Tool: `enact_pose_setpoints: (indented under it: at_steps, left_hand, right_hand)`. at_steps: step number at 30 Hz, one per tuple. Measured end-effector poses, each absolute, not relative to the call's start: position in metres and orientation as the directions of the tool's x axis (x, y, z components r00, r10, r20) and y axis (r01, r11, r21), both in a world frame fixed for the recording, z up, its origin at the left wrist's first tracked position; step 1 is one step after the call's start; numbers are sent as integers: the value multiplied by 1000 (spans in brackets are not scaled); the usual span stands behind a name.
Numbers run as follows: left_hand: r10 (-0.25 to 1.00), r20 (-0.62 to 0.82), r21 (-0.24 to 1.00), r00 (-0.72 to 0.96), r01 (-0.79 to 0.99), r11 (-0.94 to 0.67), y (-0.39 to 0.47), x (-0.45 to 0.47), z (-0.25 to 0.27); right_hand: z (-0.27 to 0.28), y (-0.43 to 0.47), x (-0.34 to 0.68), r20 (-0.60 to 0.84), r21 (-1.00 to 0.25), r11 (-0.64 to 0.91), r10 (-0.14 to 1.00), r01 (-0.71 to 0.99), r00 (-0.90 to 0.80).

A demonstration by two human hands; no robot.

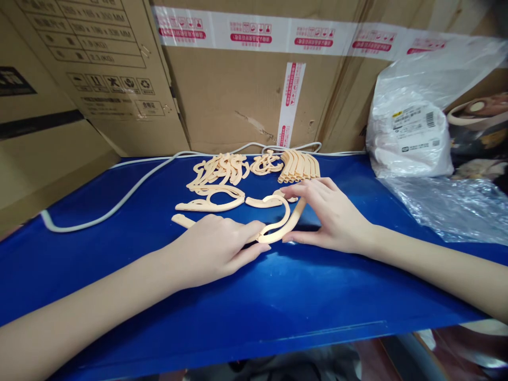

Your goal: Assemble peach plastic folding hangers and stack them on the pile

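Note:
Between my hands is a cream plastic folding clothes hanger (pixel 286 226), with a curved arm and a hook meeting at the centre. My left hand (pixel 214 246) is closed around the left arm, its thumb and forefinger pinching near the joint; that arm's end sticks out past my knuckles. Against the right arm, my right hand (pixel 331 214) has its fingers over the top end and its thumb by the lower edge. Just beyond lie a similar hanger (pixel 226 202) and a loose curved arm (pixel 260 202), partly hidden near my right fingers.
At the back of the blue tabletop (pixel 246 312) sit a heap of curved arms (pixel 224 168), a small pile of hooks (pixel 266 163) and neatly stacked arms (pixel 300 166). A white cable (pixel 130 193), cardboard boxes (pixel 246 84) and a plastic-wrapped bundle (pixel 413 135) surround them.

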State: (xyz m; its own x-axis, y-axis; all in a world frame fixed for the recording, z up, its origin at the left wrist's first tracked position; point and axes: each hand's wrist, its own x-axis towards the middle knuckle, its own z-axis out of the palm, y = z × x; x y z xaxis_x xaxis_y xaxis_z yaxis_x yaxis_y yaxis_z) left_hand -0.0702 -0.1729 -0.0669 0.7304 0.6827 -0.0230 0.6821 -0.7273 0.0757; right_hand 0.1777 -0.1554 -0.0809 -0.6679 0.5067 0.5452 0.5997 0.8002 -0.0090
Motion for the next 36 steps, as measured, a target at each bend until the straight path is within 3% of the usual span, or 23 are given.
enact_pose_setpoints:
  at_steps: [7,15,24,28,36]
  left_hand:
    - [665,-5,-18,747,665,-747,-173,-69,-68]
    - [640,58,-25,766,642,-766,-174,-70,-69]
    - [684,81,14,725,685,-728,-176,-69,-69]
    - [653,187,41,734,658,-752,-174,-71,-76]
    - [563,325,40,760,583,-811,-174,-72,-82]
  right_hand:
    - [-81,-152,178,502,-40,835,491,548,-711]
    - [-80,-153,178,470,-43,847,485,530,-738]
    - [-76,-162,178,588,92,835,394,542,-707]
    - [-75,-166,176,542,139,866,340,481,-769]
    - [-75,-163,176,483,-38,889,417,457,-770]
